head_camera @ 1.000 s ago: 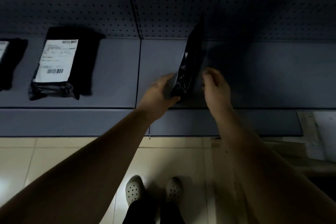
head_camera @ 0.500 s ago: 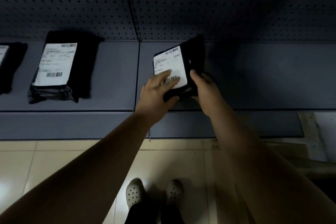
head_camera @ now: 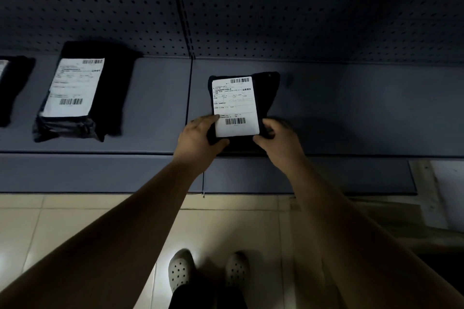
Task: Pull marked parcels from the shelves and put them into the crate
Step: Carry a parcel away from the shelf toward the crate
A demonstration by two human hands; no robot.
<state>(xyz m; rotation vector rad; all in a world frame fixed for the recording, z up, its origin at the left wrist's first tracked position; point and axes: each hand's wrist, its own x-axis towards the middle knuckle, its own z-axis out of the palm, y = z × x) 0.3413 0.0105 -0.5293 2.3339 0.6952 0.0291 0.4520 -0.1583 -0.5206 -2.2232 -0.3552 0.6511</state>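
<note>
Black parcel (head_camera: 236, 103), label up, lies near the shelf (head_camera: 351, 113) front edge. Left hand (head_camera: 198, 133) and right hand (head_camera: 278, 135): fingers clamped on its near corners. Risk: slick film, corner-only grip; parcel may sag and slip on lifting. No crate in view.

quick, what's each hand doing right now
Left hand: holding the black parcel at its lower left corner.
Right hand: holding the same parcel at its lower right corner.
</note>
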